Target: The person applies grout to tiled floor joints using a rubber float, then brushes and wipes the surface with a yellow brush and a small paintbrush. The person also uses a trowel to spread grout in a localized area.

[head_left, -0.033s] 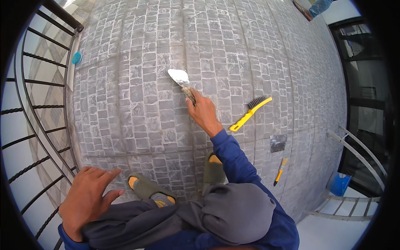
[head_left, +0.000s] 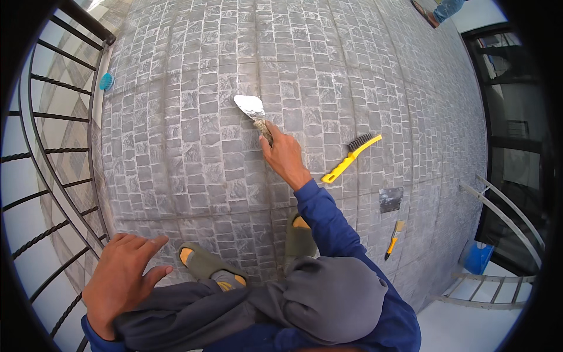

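My right hand [head_left: 285,157] grips the worn handle of a small pointing trowel [head_left: 251,107] over the grey stone-patterned tile floor [head_left: 229,151]. The trowel's bright blade points away and to the left; whether it touches the tiles I cannot tell. My left hand [head_left: 125,271] is by my left knee, fingers and thumb apart, holding nothing. To the right of my right hand lies a wire brush [head_left: 352,161] with a yellow handle and dark bristles. Nearer to me on the right are a dark flat square piece [head_left: 390,200] and a paintbrush [head_left: 394,240] with a yellow and black handle.
A black metal railing [head_left: 61,117] runs along the left, with a turquoise scrub brush [head_left: 106,81] beside it. On the right are a metal ladder [head_left: 498,217], a blue container [head_left: 478,258] and a dark glazed door [head_left: 513,117]. Another person's foot [head_left: 427,14] shows at the far right.
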The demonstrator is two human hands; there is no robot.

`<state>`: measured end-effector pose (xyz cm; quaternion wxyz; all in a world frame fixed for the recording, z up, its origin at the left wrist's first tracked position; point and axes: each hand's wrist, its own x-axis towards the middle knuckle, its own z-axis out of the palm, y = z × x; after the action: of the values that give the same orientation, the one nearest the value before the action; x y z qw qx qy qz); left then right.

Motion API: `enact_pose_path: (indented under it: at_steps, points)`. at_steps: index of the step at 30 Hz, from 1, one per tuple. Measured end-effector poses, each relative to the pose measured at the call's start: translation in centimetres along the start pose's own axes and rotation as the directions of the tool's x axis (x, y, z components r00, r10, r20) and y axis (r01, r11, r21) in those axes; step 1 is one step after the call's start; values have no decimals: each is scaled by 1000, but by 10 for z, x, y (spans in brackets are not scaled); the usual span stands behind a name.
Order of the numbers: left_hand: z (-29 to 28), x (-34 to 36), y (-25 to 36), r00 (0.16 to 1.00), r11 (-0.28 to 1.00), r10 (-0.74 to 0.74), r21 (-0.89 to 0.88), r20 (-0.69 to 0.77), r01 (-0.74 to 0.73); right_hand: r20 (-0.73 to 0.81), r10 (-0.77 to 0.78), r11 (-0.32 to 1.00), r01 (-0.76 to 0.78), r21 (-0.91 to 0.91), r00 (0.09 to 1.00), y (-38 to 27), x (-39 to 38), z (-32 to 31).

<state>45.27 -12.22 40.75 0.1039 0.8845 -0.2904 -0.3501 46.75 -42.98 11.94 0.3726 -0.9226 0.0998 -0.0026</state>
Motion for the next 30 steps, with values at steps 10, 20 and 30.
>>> enact_pose_path:
  at_steps: [10, 20, 30]
  points:
    - [-5, 7, 5, 1000, 1000, -3, -6, 24, 3, -94, -73, 995, 67, -75, 993, 12, 8, 7]
    - [-5, 4, 11, 1000, 1000, 9, 26, 29, -10, 57, 3, 998, 1, -60, 998, 5, 21, -19]
    - [-4, -1, 14, 1000, 1000, -11, 13, -5, 11, 91, 10, 994, 1, -113, 996, 3, 27, -22]
